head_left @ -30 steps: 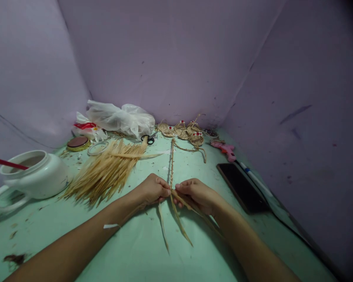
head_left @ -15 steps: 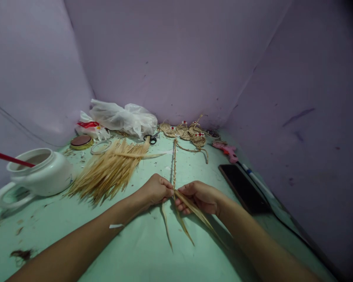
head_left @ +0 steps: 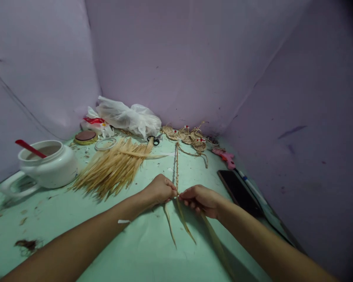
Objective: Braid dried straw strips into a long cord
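Note:
A thin braid (head_left: 177,164) of dry straw-coloured strips runs away from me down the middle of the table. At its near end my left hand (head_left: 164,188) pinches the braid between thumb and fingers. Close beside it, my right hand (head_left: 201,199) is closed on a wide strip (head_left: 216,239), whose tail hangs out below the palm toward me. Two loose strip ends (head_left: 184,225) dangle below the pinch, one from under the left hand. The fingertips of both hands almost meet at the braid's end.
Left of the braid lies a pile of dry strips (head_left: 114,168), with scissors (head_left: 154,140) behind. A white pot (head_left: 51,166) with a red handle stands farther left. Woven pieces with beads (head_left: 191,137) and a plastic bag (head_left: 129,117) line the wall. A phone (head_left: 239,192) and pink glue gun (head_left: 225,158) lie right.
My right hand has turned, and the wide strip that lay across its fingers now trails from beneath the palm. The left hand keeps its pinch. The whole view has shifted slightly.

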### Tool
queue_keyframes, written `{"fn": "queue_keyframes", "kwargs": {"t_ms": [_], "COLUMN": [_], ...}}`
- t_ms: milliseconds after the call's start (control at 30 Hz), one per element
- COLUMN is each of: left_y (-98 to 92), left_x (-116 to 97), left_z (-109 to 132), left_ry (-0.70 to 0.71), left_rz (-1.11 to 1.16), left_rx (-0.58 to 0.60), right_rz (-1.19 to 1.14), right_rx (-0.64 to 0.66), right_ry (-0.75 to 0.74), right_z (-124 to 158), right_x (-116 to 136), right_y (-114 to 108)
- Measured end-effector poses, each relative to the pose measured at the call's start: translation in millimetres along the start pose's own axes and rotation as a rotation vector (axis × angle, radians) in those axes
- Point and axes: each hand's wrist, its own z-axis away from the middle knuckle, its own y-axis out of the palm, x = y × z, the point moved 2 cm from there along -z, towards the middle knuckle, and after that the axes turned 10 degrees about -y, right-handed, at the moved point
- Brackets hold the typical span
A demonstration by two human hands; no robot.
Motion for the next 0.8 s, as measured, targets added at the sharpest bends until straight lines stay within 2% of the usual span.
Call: {"fn": "queue_keyframes", "kwargs": {"t_ms": [100, 167, 267, 367, 500, 633, 700, 800], "left_y": [0.3, 0.8, 1.4, 1.4, 0.6, 0.9, 0.9, 0.5], "left_x": [6.6, 11.1, 14.2, 10.4, 1.8, -2.4, -3.4, -4.9], "left_z": [-7.0, -12.7, -16.8, -12.2, -1.7, 2.8, 4.1, 5.8], "left_ry": [0.049, 0.102, 0.146, 0.138, 0.089, 0.095, 0.076, 0.037], "left_rz": [-0.094, -0.172, -0.220, -0.214, -0.200, -0.159, -0.089, -0.017], "left_rx": [-0.037, -0.091, -0.143, -0.062, 0.091, 0.088, 0.068, 0.057], "right_rz": [0.083, 0.080, 0.063, 0.148, 0.401, 0.608, 0.588, 0.338], "right_rx": [-0.170, -0.217, -0.276, -0.338, -0.419, -0.498, -0.443, -0.189], "right_ry": [-0.109, -0.211, -0.283, -0.339, -0.407, -0.427, -0.462, -0.446], "right_z": [4.0, 5.3, 2.4, -4.9, -9.3, -0.3, 5.4, 12.5], "right_x": [0.6, -1.7, -11.6, -24.2, -32.7, -27.6, -23.3, -18.9], "right_y": [10.2, 18.1, 25.0, 25.2, 22.4, 22.5, 24.3, 28.4]}}
